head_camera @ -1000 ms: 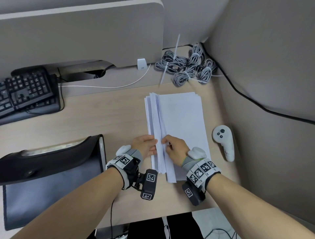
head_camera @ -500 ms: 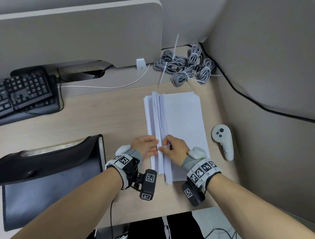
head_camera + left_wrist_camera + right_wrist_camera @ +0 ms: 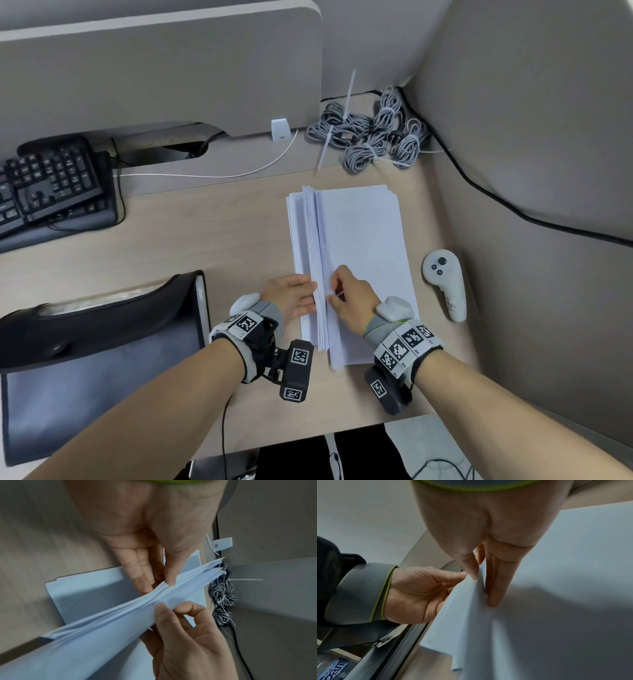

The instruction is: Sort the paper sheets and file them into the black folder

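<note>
A stack of white paper sheets (image 3: 363,233) lies on the desk, right of centre. Several sheets (image 3: 313,240) along its left side are lifted on edge. My left hand (image 3: 310,294) holds these lifted sheets (image 3: 102,628) from the left, with its thumb on their top edge and straight fingers beneath. My right hand (image 3: 334,291) pinches the same bunch from the right, thumb against fingers (image 3: 493,599). The black folder (image 3: 102,359) lies open at the near left, apart from both hands.
A black keyboard (image 3: 51,185) sits at the far left. Bundled grey cables (image 3: 373,137) lie behind the stack. A white controller (image 3: 445,284) rests right of the paper, close to the side wall. The desk's front edge runs just behind my wrists.
Both hands stay at the near left edge of the stack. The right hand's fingers have shifted slightly forward along the lifted sheets, whose fanned edges now stand closer together.
</note>
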Available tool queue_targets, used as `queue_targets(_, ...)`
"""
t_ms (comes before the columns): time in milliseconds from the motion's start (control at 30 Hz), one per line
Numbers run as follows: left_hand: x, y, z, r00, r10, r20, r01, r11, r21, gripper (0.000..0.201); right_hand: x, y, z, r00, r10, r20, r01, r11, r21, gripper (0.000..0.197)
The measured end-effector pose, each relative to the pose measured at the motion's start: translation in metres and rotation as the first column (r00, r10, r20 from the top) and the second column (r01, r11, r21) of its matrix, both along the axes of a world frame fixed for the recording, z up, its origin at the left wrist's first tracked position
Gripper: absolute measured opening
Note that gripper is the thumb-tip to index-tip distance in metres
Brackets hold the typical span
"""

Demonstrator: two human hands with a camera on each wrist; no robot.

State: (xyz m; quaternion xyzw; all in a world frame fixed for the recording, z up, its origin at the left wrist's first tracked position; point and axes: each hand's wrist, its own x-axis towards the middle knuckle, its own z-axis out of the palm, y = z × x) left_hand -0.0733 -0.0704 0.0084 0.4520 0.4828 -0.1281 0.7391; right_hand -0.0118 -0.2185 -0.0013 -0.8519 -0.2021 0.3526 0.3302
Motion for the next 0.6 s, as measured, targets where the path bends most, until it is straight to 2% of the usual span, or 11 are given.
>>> queue_targets(167,0.0009,-0.0021,-0.0019,1.000,-0.013,0.001,0.013,1.000,0.000,0.021,0.0004,-0.0010,0.0033,0.998,0.066,0.009,-0.066,0.998,0.008,0.021)
queue_targets(267,0.0020,-0.0021,-0.0036,1.000,-0.021,-0.007,0.021,1.000,0.007,0.020,0.0004,-0.0003,0.0015,1.000,0.019,-0.007,-0.019,0.999,0.031,0.007)
queue_targets(367,0.0024,-0.0022,-0.0045,0.999,-0.035,-0.016,0.035,0.999,0.024,0.025,0.0007,0.0010,0.0014,0.999,-0.027,-0.030,0.028,0.999,0.035,0.015)
queue_targets(467,0.0028,-0.0019,-0.0040,0.999,-0.037,-0.006,0.037,0.999,0.004,0.015,0.0011,-0.0003,0.0020,1.000,0.004,0.000,-0.004,1.000,0.013,0.011)
queue_targets(600,0.0033,-0.0036,-0.0036,0.998,-0.058,0.004,0.058,0.998,-0.008,0.013,0.0016,-0.0023,0.0012,0.999,0.045,0.023,-0.046,0.998,0.036,0.021)
